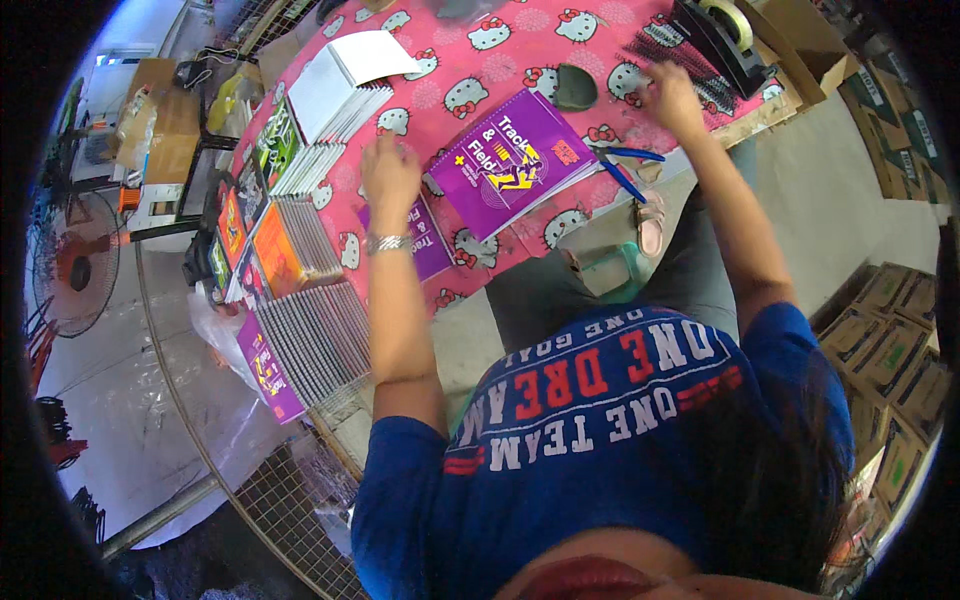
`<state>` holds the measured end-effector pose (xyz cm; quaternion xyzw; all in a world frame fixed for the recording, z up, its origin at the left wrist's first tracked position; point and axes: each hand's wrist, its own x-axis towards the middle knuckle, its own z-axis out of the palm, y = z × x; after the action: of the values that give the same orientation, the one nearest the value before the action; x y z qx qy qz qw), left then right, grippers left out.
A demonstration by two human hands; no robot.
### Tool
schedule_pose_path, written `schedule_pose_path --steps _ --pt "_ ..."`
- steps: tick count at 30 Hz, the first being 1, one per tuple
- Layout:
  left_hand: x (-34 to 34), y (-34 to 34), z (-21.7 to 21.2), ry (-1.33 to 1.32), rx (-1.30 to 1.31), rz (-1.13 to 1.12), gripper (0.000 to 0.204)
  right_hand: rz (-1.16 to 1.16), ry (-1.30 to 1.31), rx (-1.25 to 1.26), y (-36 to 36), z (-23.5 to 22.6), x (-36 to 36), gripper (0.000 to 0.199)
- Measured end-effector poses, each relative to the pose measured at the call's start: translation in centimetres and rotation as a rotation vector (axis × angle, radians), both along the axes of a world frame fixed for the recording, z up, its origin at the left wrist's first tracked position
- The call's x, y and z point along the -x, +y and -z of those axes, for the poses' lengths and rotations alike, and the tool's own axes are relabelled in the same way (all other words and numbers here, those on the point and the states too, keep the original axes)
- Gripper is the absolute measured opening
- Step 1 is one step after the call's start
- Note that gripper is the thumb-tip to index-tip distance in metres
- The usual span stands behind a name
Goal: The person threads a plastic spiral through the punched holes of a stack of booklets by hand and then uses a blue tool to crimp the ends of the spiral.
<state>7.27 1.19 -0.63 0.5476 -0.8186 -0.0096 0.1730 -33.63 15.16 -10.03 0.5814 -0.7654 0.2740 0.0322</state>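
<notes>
Purple booklet [512, 160]: lies flat on the pink cartoon-cat tablecloth [470, 60] between both hands, long axis slanting from lower left to upper right, cover up.
Left hand [388, 175]: fingers loosely spread, pressing on a second purple booklet [425, 245]; grips nothing.
Right hand [672, 98]: reaches near the black tape dispenser [722, 35]; grip cannot be told.
Packages: fanned booklet stacks [315, 335] at left; brown cartons [890, 340] at right.

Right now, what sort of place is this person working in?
Probably a small packing or sorting workroom: fanned stacks of thin booklets on a pink cartoon-print tablecloth, a black tape dispenser, and stacked brown cardboard cartons alongside.
</notes>
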Motion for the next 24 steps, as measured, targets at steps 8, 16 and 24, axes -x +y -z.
schedule_pose_path --steps 8,16,24 --pt "9.2 -0.2 3.3 0.066 -0.438 0.277 0.023 0.078 0.260 -0.217 -3.5 0.9 4.7 0.023" --pt "7.3 -1.5 2.9 0.339 -0.637 0.217 0.018 -0.055 0.039 0.126 -3.7 -6.7 -0.6 0.029" --pt "6.5 7.5 -9.8 0.152 -0.235 0.482 0.020 -0.609 -0.701 0.135 1.5 -13.1 -8.1 0.021"
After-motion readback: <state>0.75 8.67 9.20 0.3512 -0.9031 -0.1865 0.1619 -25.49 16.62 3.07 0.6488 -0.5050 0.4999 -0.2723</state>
